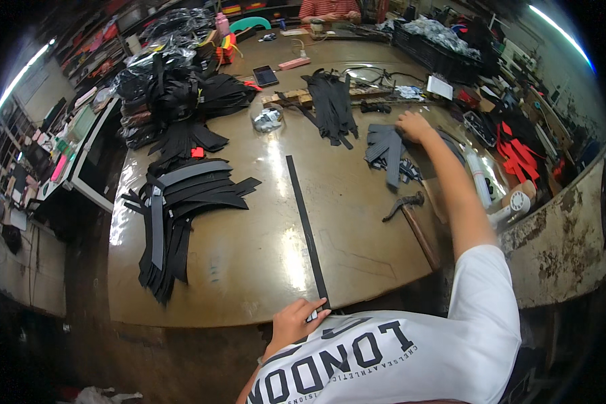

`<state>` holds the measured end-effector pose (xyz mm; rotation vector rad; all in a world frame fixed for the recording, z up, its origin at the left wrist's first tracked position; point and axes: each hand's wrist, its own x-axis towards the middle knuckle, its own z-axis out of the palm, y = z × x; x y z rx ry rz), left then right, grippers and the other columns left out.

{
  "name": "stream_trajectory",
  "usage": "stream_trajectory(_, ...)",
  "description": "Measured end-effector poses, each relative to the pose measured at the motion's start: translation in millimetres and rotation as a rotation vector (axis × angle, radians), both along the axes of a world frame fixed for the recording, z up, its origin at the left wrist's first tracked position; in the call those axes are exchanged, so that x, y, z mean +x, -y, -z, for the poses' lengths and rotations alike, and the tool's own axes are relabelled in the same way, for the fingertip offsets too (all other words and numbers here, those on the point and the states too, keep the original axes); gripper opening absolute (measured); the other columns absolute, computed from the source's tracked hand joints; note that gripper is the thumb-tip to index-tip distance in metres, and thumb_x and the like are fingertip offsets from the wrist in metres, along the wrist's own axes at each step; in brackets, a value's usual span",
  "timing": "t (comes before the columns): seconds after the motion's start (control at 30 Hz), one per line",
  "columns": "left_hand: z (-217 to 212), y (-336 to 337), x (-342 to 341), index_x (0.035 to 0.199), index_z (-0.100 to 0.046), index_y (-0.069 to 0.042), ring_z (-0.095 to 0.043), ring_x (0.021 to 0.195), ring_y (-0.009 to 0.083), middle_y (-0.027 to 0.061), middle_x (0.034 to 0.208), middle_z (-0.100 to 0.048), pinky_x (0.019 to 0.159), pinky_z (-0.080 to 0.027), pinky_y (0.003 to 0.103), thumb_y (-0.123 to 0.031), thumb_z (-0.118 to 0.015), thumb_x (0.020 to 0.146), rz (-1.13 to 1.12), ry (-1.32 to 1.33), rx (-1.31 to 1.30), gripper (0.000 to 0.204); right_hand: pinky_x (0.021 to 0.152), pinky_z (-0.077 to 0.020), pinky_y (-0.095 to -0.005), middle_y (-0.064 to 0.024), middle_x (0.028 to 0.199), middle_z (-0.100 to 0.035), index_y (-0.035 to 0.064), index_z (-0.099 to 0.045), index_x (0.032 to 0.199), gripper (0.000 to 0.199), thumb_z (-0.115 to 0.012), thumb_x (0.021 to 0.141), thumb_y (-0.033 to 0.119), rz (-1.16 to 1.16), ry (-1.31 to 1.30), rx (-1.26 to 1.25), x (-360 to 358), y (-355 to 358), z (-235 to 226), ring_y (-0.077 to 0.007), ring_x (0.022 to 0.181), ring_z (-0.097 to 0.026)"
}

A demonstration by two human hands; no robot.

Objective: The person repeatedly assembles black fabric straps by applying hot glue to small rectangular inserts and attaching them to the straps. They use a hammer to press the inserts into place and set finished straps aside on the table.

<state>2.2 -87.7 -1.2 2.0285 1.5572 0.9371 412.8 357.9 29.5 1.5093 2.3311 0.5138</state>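
A wide, glossy brown table [249, 269] fills most of the view, and at its left side lies a broad heap of black strips [205, 195] with a couple of grey ones across it. One long black strip [304, 225] runs alone down the middle of the table to the near edge, and a bunch of black strips [332, 108] lies beyond its far end. Toward the right is a smaller, fanned pile of grey strips [384, 148], with a claw hammer [421, 237] on its near side. The right hand [414, 126] reaches to the far right edge of that pile, its fingers curled down; whether they grip a strip I cannot tell. The left hand [293, 322], nearly closed, has hold of the long strip's near end
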Motion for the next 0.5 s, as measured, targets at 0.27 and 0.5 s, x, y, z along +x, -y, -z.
stream_trajectory(0.27, 3, 1, -3, 0.102, -0.076, -0.019, -0.057, 0.056, 0.0209, 0.0039, 0.068, -0.054, 0.051, -0.046, 0.034, -0.033, -0.08, 0.079, 0.018, -0.053, -0.027, 0.027, 0.069, -0.0501, -0.0434, -0.0165, 0.077, -0.062, 0.0008, -0.058, 0.092, 0.035, -0.072, 0.068, 0.022, -0.151, -0.511, -0.077, -13, 32, -119, -0.0401, 0.074, -0.06)
stream_trajectory(0.5, 7, -1, -3, 0.104, -0.076, -0.02, -0.059, 0.058, 0.02, 0.0019, 0.07, -0.055, 0.051, -0.046, 0.033, -0.034, -0.079, 0.081, 0.038, -0.07, 0.002, 0.027, 0.067, -0.0443, -0.0227, 0.0018, 0.082, -0.055, 0.0028, -0.058, 0.095, 0.028, -0.076, 0.081, 0.018, -0.396, -1.188, -0.327, -114, 153, -220, -0.0053, 0.078, -0.054)
